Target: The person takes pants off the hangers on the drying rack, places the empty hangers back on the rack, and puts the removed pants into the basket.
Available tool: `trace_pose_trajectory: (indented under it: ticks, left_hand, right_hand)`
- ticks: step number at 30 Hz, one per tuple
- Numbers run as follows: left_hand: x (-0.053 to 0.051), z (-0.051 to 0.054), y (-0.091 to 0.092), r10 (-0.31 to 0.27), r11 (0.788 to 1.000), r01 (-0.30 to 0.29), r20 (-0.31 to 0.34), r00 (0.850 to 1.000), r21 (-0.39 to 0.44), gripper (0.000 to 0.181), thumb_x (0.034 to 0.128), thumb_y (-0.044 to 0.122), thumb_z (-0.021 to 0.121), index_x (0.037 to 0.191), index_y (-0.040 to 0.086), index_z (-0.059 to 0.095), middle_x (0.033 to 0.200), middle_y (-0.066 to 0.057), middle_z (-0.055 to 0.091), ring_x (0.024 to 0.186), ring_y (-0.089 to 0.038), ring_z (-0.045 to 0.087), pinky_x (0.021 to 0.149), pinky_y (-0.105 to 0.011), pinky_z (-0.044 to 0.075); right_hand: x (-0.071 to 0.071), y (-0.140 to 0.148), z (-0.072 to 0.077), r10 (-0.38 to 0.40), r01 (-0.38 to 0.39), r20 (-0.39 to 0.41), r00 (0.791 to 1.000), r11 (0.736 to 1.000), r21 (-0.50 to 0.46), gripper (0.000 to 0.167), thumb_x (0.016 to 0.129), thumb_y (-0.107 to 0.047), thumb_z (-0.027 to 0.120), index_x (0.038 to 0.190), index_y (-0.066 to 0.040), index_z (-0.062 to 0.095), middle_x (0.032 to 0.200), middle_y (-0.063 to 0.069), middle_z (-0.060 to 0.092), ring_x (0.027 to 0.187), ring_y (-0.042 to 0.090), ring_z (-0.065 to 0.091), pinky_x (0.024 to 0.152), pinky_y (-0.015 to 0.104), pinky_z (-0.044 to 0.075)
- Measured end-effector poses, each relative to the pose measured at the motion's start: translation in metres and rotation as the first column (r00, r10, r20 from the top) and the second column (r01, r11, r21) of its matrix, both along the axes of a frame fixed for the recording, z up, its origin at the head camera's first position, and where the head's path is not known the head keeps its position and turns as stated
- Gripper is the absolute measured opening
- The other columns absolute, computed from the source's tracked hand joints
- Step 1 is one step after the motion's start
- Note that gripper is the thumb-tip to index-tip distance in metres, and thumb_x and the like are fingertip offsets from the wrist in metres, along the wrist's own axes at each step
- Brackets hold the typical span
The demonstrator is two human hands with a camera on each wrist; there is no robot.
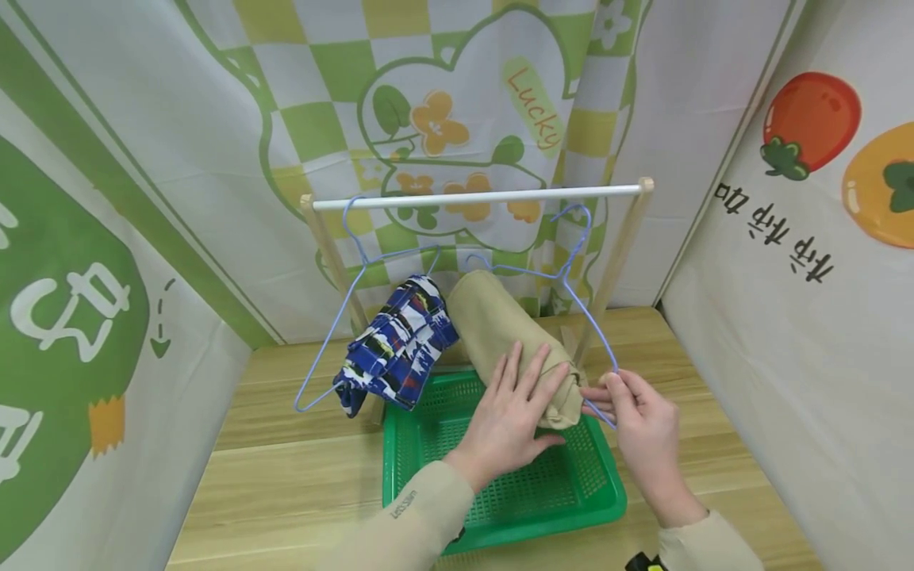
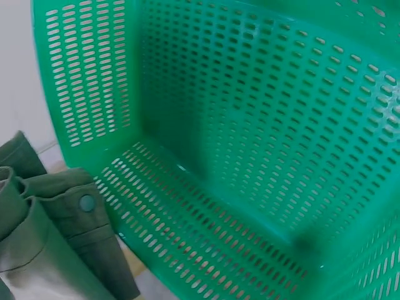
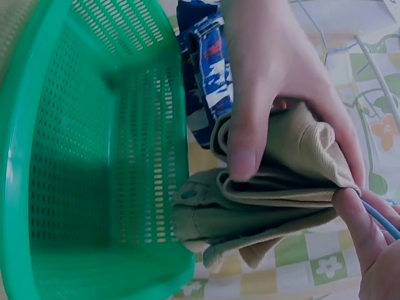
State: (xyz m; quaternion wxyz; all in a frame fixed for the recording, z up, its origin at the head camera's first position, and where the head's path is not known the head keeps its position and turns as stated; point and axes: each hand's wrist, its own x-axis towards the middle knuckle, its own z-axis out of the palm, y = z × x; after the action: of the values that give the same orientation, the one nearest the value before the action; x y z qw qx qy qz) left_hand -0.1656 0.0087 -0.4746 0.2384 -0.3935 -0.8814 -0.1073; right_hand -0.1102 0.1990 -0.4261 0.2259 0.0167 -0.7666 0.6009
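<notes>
Khaki trousers [image 1: 507, 325], folded over, hang on a blue wire hanger [image 1: 589, 317] at the right of the rack. My left hand [image 1: 510, 412] lies over their lower end. In the right wrist view that hand [image 3: 275, 75] grips the folded cloth, thumb on one side and fingers on the other. With thumb and fingers my right hand [image 1: 643, 420] pinches the hanger's lower right corner, close to the trousers' edge. A button shows on the trousers [image 2: 69, 231] in the left wrist view, where neither hand appears.
Blue patterned shorts [image 1: 403, 341] hang from a second blue hanger [image 1: 328, 341] at the left of the rail [image 1: 478, 197]. Below the clothes, a green perforated basket [image 1: 500, 531] stands on the wooden table [image 1: 300, 484]. Printed curtains and panels surround the table.
</notes>
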Motion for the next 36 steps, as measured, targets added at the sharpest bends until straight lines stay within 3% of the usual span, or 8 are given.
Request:
trace_pose_trajectory:
  ticks: [4,7,11,18,21,29,36]
  left_hand:
    - [-0.005,-0.006,0.002,0.006,0.999,-0.004,-0.056,0.998,0.043,0.112,0.0762,0.053,0.087,0.163,0.022,0.024,0.170,-0.014,0.018,0.152,-0.051,0.018,0.118,-0.067,0.029]
    - [-0.008,-0.008,0.003,0.001,0.997,0.004,-0.073,0.997,0.073,0.108,0.0718,0.034,0.094,0.159,0.025,0.031,0.168,-0.013,0.022,0.152,-0.051,0.018,0.115,-0.071,0.031]
    - [-0.013,-0.007,0.004,-0.006,0.995,0.018,-0.122,0.992,0.098,0.098,0.0683,0.014,0.092,0.152,0.026,0.043,0.164,-0.011,0.032,0.150,-0.051,0.024,0.112,-0.070,0.036]
    - [-0.021,-0.001,0.002,-0.024,0.991,0.057,-0.255,0.967,0.122,0.069,0.0763,0.012,0.085,0.139,0.024,0.059,0.152,-0.011,0.050,0.142,-0.048,0.042,0.108,-0.067,0.044]
    - [-0.023,0.002,0.001,-0.041,0.990,0.073,-0.251,0.967,0.118,0.068,0.0759,0.014,0.086,0.137,0.023,0.060,0.151,-0.010,0.051,0.141,-0.047,0.044,0.107,-0.067,0.045]
    - [-0.022,0.004,0.002,-0.063,0.989,0.083,-0.150,0.987,0.126,0.083,0.0707,0.038,0.092,0.143,0.022,0.053,0.155,-0.009,0.046,0.147,-0.047,0.036,0.111,-0.070,0.039]
    - [-0.023,0.005,0.005,-0.018,0.984,0.054,-0.211,0.977,0.169,0.080,0.0667,0.014,0.090,0.140,0.017,0.057,0.145,-0.007,0.056,0.142,-0.046,0.043,0.107,-0.068,0.044]
  right_hand:
    - [0.003,-0.004,0.002,0.005,-0.003,0.047,0.999,1.000,-0.030,0.030,0.108,-0.017,0.052,0.101,0.008,0.066,0.090,0.024,0.075,0.077,0.012,0.077,0.071,0.031,0.064]
    - [0.005,-0.006,0.003,0.010,-0.006,0.065,0.998,0.998,-0.066,0.031,0.108,-0.019,0.052,0.102,0.008,0.066,0.091,0.025,0.075,0.076,0.014,0.077,0.071,0.032,0.064]
    - [0.006,-0.008,0.004,0.019,-0.012,0.063,0.998,0.994,-0.106,0.031,0.108,-0.018,0.052,0.102,0.010,0.065,0.090,0.028,0.074,0.076,0.016,0.077,0.071,0.033,0.064]
    - [0.007,-0.009,0.006,0.035,-0.028,0.054,0.998,0.992,-0.122,0.032,0.108,-0.017,0.052,0.101,0.011,0.065,0.090,0.028,0.074,0.077,0.019,0.078,0.071,0.035,0.064]
    - [0.007,-0.009,0.006,0.037,-0.030,0.056,0.998,0.991,-0.129,0.032,0.108,-0.017,0.052,0.101,0.011,0.064,0.090,0.028,0.074,0.077,0.018,0.078,0.071,0.035,0.064]
    - [0.010,-0.015,0.009,0.035,-0.021,0.085,0.996,0.985,-0.169,0.029,0.108,-0.015,0.053,0.103,0.012,0.063,0.094,0.029,0.073,0.080,0.016,0.077,0.073,0.032,0.064]
    - [0.012,-0.024,0.014,0.049,-0.028,0.091,0.995,0.977,-0.214,0.030,0.108,-0.015,0.052,0.101,0.012,0.063,0.094,0.031,0.072,0.082,0.022,0.078,0.075,0.035,0.064]
